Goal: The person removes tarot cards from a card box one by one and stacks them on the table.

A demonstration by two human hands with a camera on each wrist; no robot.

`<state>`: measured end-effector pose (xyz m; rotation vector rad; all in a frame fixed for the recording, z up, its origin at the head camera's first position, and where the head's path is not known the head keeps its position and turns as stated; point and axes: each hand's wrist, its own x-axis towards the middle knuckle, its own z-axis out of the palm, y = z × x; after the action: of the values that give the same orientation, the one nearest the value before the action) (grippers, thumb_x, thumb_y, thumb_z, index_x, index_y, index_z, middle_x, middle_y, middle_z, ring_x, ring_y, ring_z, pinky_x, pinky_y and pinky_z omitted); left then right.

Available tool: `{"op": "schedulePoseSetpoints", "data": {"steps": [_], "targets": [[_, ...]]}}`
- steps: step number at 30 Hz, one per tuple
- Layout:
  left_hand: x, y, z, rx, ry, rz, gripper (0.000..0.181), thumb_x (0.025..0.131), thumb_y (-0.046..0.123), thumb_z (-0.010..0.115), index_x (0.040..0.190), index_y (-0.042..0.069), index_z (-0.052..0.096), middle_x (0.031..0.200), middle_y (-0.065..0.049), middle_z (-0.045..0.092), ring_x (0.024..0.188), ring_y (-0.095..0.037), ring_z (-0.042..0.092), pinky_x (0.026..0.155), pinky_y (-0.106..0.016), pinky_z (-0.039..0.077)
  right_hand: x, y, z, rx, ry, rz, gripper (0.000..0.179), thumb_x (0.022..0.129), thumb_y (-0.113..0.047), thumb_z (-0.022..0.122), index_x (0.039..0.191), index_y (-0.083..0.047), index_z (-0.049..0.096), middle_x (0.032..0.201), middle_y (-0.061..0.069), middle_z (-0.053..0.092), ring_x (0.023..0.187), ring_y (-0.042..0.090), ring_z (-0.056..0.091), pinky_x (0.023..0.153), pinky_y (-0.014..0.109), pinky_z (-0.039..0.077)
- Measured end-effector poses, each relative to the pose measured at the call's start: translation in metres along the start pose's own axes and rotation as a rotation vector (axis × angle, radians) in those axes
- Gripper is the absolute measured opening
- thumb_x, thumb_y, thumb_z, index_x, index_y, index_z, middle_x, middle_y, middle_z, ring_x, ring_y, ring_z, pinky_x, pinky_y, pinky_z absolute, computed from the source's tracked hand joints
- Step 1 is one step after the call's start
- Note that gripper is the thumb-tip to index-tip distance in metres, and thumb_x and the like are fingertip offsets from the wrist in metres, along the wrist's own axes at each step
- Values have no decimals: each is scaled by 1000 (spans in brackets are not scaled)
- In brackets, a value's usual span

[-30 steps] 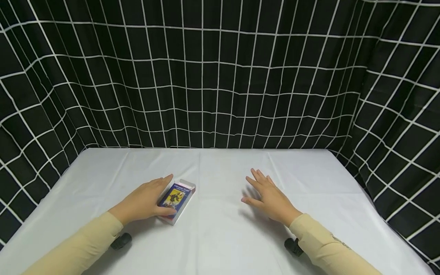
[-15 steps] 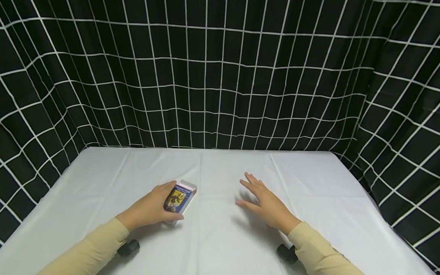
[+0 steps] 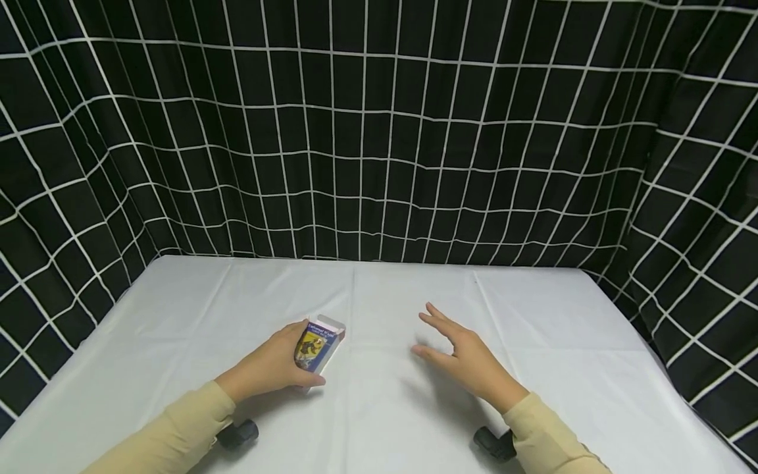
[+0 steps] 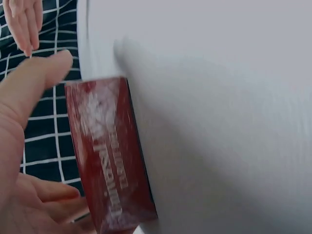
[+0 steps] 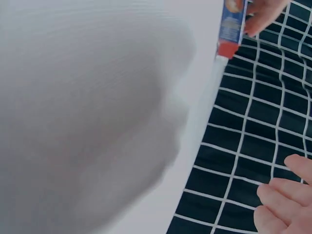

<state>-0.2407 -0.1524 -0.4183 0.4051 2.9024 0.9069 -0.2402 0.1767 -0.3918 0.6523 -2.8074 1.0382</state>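
My left hand [image 3: 275, 362] holds a tarot card box [image 3: 314, 349], its thumb at the near end and its fingers round the far left side. The box has a blue and yellow picture face, and a pale flap stands out at its far end. The left wrist view shows the box's red side [image 4: 109, 156] with worn lettering, the thumb on one side and the fingers on the other. My right hand [image 3: 468, 362] hangs over the cloth to the right, fingers spread and nothing in it. In the right wrist view its fingertips [image 5: 282, 200] show at the lower right.
A white cloth [image 3: 385, 421] covers the table, with faint folds. Black curtains [image 3: 379, 131] with a white grid stand behind and at both sides. Dark wrist cameras [image 3: 237, 434] sit under both sleeves.
My left hand has closed further over the card box, covering more of its left side and near end. The right hand has stayed nearly in place, its fingers slightly less spread. The head view has shifted a little.
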Motion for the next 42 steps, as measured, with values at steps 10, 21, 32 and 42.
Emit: {"op": "schedulePoseSetpoints", "data": {"steps": [10, 21, 32, 42], "targets": [[-1, 3, 10, 91, 54, -52, 106, 65, 41, 89, 145, -10, 41, 131, -23, 59, 109, -31, 57, 98, -48, 50, -3, -3, 2, 59, -8, -4, 57, 92, -39, 68, 140, -11, 56, 156, 5, 44, 143, 33, 42, 113, 55, 38], [5, 13, 13, 89, 52, -68, 101, 67, 35, 88, 144, -10, 42, 133, -23, 59, 112, -32, 57, 100, -49, 49, 1, -7, 3, 252, -13, 16, 50, 91, -27, 71, 134, -3, 60, 151, 13, 49, 142, 30, 45, 112, 34, 41], [10, 22, 15, 152, 45, -95, 97, 69, 36, 87, 144, -6, 44, 119, -24, 61, 96, -28, 56, 86, -47, 53, 6, -14, 2, 278, -4, 2, 40, 93, -26, 68, 127, -4, 66, 141, 15, 59, 135, 32, 53, 110, 35, 44], [12, 28, 22, 64, -6, -2, 86, 66, 27, 89, 135, -6, 52, 118, -17, 64, 105, -28, 57, 96, -48, 50, 7, -25, 6, 315, -8, 124, 37, 92, -27, 69, 122, -6, 69, 123, 11, 71, 113, 26, 69, 98, 38, 54]]}}
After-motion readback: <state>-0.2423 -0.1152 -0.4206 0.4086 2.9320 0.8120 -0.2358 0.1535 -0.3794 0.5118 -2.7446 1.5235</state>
